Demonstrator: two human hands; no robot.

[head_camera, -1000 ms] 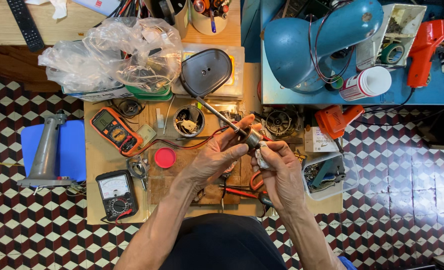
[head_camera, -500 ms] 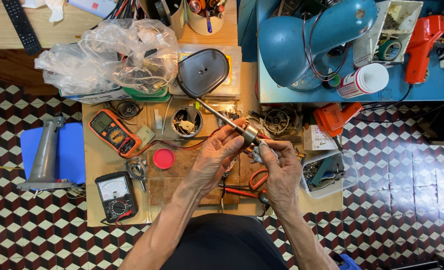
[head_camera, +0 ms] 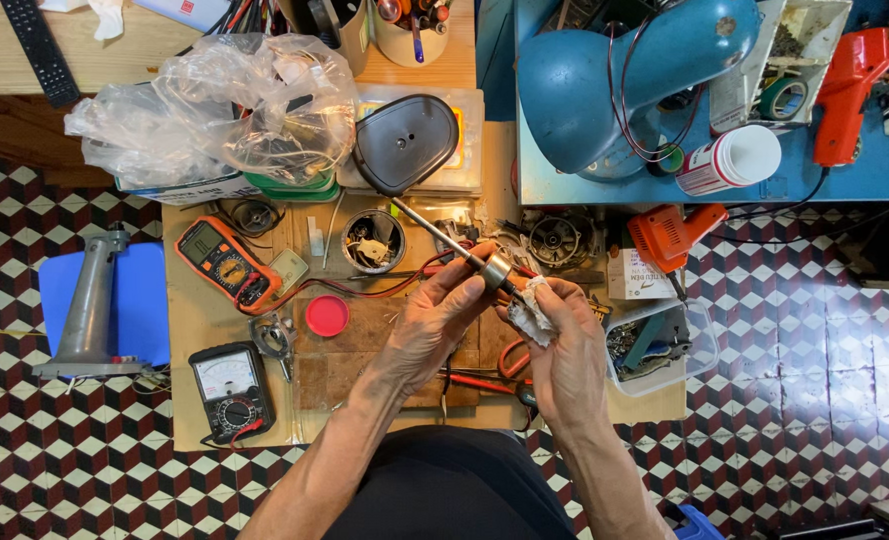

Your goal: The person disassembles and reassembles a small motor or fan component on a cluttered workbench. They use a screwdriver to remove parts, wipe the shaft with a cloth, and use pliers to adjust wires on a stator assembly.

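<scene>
Metal shaft (head_camera: 455, 243) clenched in left hand (head_camera: 435, 320); right hand (head_camera: 565, 340) grips white rag (head_camera: 533, 305) beside it.

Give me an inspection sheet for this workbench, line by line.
Surface: wooden bench, crowded.
Job's things: metal shaft with rotor held over the bench; white rag at its lower end.
Clutter: orange multimeter, black analog meter, red lid, plastic bag, blue lamp.
Hands: left hand grips the shaft; right hand presses the rag.
Cables: red lead across the bench.
Surroundings: checkered floor tiles.
</scene>
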